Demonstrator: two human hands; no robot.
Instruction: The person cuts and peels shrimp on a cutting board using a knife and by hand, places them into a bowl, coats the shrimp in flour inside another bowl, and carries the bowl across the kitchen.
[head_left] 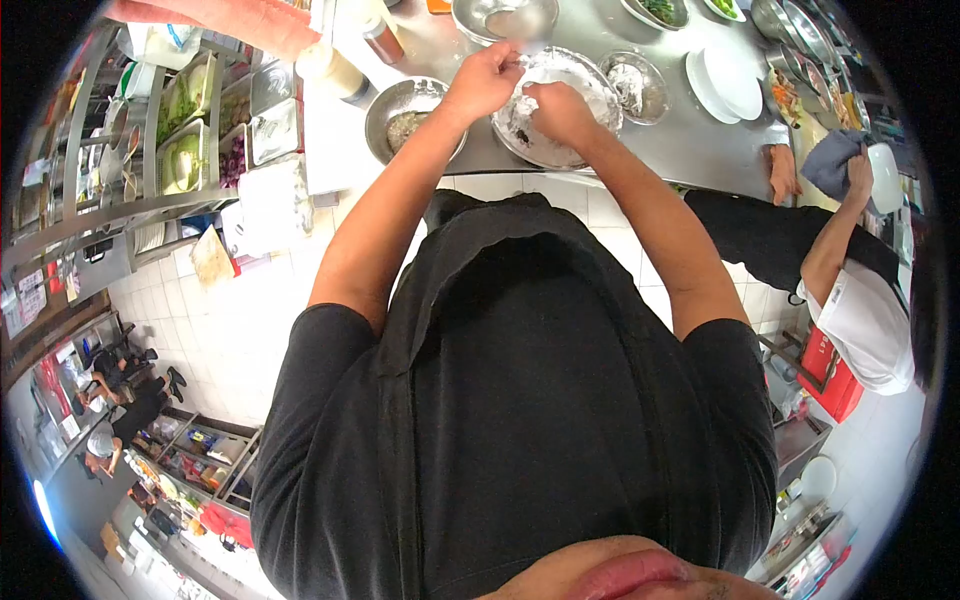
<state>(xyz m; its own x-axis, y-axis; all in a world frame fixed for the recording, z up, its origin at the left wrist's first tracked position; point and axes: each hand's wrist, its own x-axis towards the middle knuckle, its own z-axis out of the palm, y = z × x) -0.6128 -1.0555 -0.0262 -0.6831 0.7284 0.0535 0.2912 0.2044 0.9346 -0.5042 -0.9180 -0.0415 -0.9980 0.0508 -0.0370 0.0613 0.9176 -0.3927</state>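
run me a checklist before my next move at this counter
1. Right hand over the powder bowl: ok, its fingers are down near the white powder.
2. Left hand ready: cannot tell, its fingers are pinched but what they hold is blurred.
3. Powder in supply: ok, a good amount shows in the bowl.
4. Powder bowl well back from the front edge of the counter: not ok, it sits close to it.
5. Left-hand bowl near: ok, just beside the powder bowl.
6. Co-worker's hands out of the way: ok, off to the right.
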